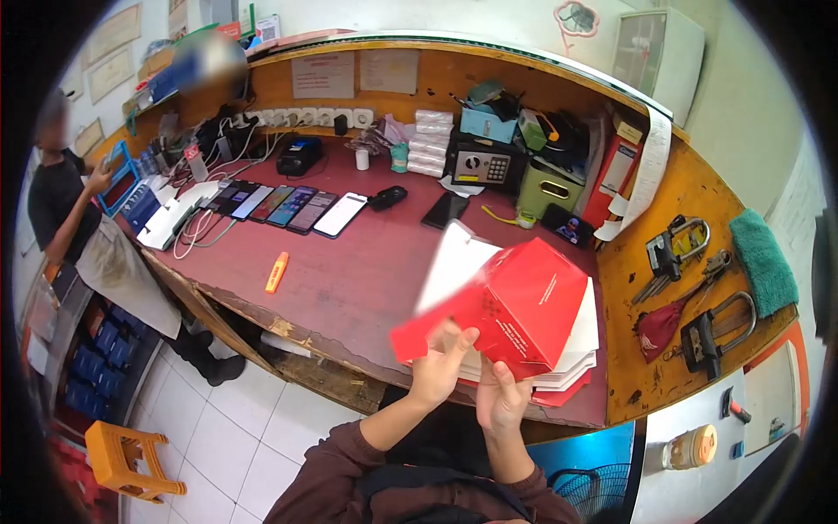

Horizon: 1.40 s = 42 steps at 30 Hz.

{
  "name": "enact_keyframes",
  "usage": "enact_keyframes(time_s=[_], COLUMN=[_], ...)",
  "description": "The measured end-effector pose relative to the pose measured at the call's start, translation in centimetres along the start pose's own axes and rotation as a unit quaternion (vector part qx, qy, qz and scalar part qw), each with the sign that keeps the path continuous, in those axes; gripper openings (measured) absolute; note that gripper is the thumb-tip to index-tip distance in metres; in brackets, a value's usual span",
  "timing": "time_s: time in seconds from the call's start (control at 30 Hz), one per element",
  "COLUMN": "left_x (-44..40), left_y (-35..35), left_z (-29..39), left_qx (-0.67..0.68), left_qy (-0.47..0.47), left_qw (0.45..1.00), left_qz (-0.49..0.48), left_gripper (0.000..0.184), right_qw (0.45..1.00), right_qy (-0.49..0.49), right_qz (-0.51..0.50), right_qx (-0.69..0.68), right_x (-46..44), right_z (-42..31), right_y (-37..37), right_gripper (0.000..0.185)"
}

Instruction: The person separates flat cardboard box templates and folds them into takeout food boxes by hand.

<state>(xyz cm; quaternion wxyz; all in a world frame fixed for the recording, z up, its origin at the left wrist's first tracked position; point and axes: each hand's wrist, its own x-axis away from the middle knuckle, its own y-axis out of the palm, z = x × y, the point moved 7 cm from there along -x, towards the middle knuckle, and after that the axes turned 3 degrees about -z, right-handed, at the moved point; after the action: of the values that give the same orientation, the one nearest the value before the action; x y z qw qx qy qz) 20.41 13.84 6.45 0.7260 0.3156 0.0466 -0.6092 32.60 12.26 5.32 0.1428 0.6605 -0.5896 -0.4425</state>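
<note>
Left hand (pixel 435 377), right hand (pixel 504 402): each pinching red printed cardboard (pixel 534 301) by lower edge, above white stack (pixel 572 371) at front of desk (pixel 349 284). Risk: cardboard snagging stack, likely tipping upper layers floorward. Beyond: orange highlighter (pixel 277 272).

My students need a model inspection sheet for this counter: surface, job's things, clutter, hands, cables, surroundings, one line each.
Surface: red tabletop, its wooden front edge chipped.
Job's things: folded red carton, held above a white stack.
Clutter: row of phones, orange highlighter, keypad safe; padlocks on the wooden side panel.
Hands: left hand and right hand both grip the carton's near side.
Cables: white cables loop loosely at the left end, near the row of sockets.
Surroundings: another person standing at left; orange stool on the tiled floor.
</note>
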Motion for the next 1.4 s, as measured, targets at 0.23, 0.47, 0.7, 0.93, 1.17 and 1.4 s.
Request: enact_keyframes(time_s=[0.23,0.47,0.7,0.93,1.17,1.4], left_x=[1.5,1.6,-2.2,-4.7,-5.2,4.0], left_y=[0.1,1.0,-4.8,-5.4,-3.0,0.4], left_z=[0.2,-1.5,0.9,3.5,3.6,-8.0], left_qx=[-0.110,0.337,0.280,-0.049,0.370,0.114], left_qy=[0.123,-0.322,-0.290,-0.243,-0.192,-0.217], left_qw=[0.986,0.885,0.906,0.910,0.858,0.818], left_qz=[0.022,-0.009,-0.132,-0.332,-0.301,-0.520], left_gripper=[0.021,0.050,0.057,0.066,0.103,0.052], right_qw=[0.993,0.896,0.996,0.981,0.955,0.988], right_qy=[0.096,-0.077,0.083,0.093,0.060,-0.048], right_qz=[0.025,0.002,-0.003,-0.123,-0.181,-0.017], right_qx=[-0.069,0.437,0.012,0.119,0.226,0.146], right_x=[2.4,1.1,-3.3,-3.7,-3.4,-2.0], right_z=[3.9,1.9,-0.2,-7.4,-7.5,-5.1], right_y=[-2.7,-2.4,-10.8,-7.5,-5.5,-5.9], right_gripper=[0.043,0.022,0.044,0.046,0.048,0.051])
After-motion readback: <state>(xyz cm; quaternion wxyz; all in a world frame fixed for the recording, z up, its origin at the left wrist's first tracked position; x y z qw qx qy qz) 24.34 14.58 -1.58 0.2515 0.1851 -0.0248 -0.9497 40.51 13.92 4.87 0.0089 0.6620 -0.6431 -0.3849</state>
